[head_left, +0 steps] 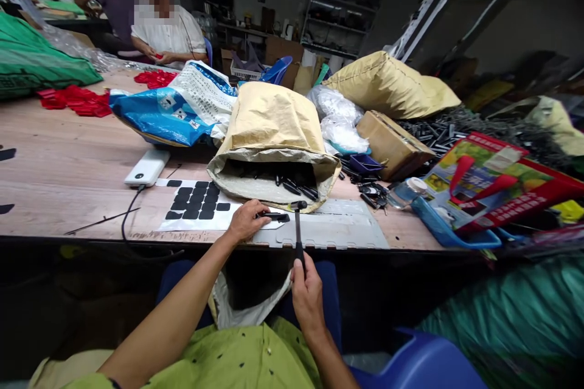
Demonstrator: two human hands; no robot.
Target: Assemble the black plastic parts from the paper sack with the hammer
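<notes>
My right hand (308, 292) is closed around the black handle of a small hammer (298, 228), held upright with its head over the bench edge. Between the fingers of my left hand (247, 219) is a slim black part (275, 217), resting at the metal plate (337, 228); its exact kind I cannot make out. Just behind both hands lies a tan woven sack (274, 115), its mouth towards me, with several black parts (298, 187) inside. A white sheet with black rounded stickers (196, 202) lies left of my left hand.
A white power bank (147, 168) with a cable sits to the left. Behind it are a blue-and-white bag (177, 106) and red pieces (75, 100). On the right stand a wooden box (393, 143), a bottle (407, 192) and a blue tray (456, 234). A person (171, 33) sits across the bench.
</notes>
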